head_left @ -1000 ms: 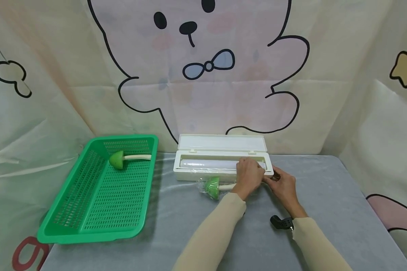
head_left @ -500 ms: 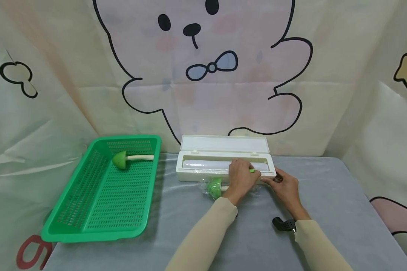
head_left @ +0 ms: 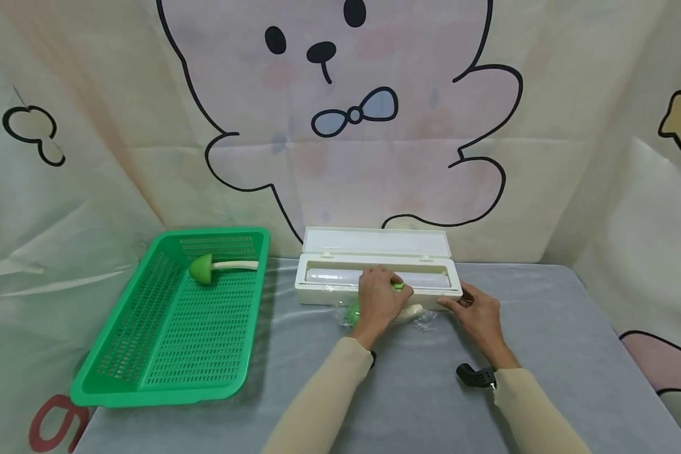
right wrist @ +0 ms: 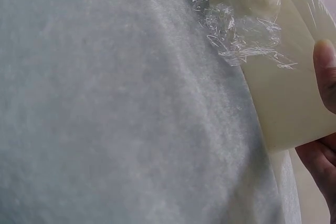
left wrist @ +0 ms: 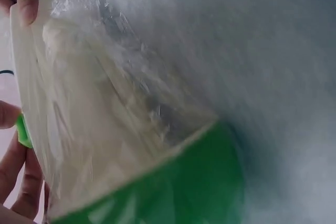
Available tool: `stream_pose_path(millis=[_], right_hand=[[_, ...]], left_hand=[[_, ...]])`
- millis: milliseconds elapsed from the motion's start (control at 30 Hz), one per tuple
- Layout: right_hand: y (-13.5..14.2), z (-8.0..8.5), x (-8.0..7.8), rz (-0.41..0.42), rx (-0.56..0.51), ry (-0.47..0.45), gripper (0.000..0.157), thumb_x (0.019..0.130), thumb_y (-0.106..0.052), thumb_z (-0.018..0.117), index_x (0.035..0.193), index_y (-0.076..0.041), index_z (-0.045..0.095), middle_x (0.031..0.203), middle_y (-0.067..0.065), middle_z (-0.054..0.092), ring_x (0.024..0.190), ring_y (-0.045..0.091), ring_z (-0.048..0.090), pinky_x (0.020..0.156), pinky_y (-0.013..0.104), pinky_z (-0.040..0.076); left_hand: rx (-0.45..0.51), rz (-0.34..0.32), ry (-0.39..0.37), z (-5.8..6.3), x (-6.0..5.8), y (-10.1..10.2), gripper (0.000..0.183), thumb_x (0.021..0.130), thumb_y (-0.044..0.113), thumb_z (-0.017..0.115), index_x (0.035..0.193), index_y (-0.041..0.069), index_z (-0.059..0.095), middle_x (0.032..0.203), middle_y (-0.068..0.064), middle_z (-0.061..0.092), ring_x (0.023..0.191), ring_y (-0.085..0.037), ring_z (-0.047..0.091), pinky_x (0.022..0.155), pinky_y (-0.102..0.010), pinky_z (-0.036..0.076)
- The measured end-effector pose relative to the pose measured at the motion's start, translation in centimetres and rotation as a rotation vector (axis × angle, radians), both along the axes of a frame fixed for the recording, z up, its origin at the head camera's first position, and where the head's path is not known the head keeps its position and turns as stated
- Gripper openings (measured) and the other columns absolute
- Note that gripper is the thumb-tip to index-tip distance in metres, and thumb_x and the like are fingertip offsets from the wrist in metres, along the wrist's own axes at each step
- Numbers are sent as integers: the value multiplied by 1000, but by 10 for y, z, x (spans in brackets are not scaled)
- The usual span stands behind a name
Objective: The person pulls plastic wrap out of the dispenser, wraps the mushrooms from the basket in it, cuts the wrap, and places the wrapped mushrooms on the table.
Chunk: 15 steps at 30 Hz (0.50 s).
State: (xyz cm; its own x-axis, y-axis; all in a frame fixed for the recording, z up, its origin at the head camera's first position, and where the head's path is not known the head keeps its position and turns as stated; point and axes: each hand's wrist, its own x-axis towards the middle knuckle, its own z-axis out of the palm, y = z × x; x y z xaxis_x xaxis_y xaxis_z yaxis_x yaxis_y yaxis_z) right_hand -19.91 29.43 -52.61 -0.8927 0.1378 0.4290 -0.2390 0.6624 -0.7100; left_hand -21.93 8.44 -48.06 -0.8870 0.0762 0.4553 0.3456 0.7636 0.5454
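Note:
A white cling film dispenser box (head_left: 323,296) stands on the table with its lid raised and a film roll (head_left: 331,276) inside. My left hand (head_left: 381,299) pinches the small green slide cutter (left wrist: 22,132) on the box's front edge. My right hand (head_left: 479,318) grips the right end of the box, thumb on the front face. In front of the box lies a green-capped toy mushroom (left wrist: 173,187) under clear film. Its pale stem (head_left: 411,313) points right, and crumpled film (right wrist: 236,35) gathers past the stem's end. My left hand hides part of the mushroom in the head view.
A green perforated basket (head_left: 254,309) stands left of the box, with another green-capped mushroom (head_left: 202,270) in it. Grey cloth covers the table (head_left: 431,403). A printed curtain (head_left: 250,157) hangs right behind the box.
My left hand has slid leftward along the box's front edge with the green cutter, uncovering the mushroom's stem and covering much of its cap. My right hand stays at the box's right end.

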Motion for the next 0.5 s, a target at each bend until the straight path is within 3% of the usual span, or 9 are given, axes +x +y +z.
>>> stream_pose_path(millis=[233,500], right_hand=[[2,-1,0,21,12,3,60,78,-10,89,128,10,64,103,28,71,90,41,72,66,-1,40],[4,-4,1,49,7,-14,61,79,-12,88,131,8,63,106,27,72,92,39,72,67,2,45]], left_hand=[[90,18,-8,0,0,-23,7,75,18,80,77,11,80,79,1,70,86,-21,59,87,-36,48],[116,22,-26,0,2,-29,7,76,17,81,77,11,80,79,0,70,86,-22,59,87,-39,48]])
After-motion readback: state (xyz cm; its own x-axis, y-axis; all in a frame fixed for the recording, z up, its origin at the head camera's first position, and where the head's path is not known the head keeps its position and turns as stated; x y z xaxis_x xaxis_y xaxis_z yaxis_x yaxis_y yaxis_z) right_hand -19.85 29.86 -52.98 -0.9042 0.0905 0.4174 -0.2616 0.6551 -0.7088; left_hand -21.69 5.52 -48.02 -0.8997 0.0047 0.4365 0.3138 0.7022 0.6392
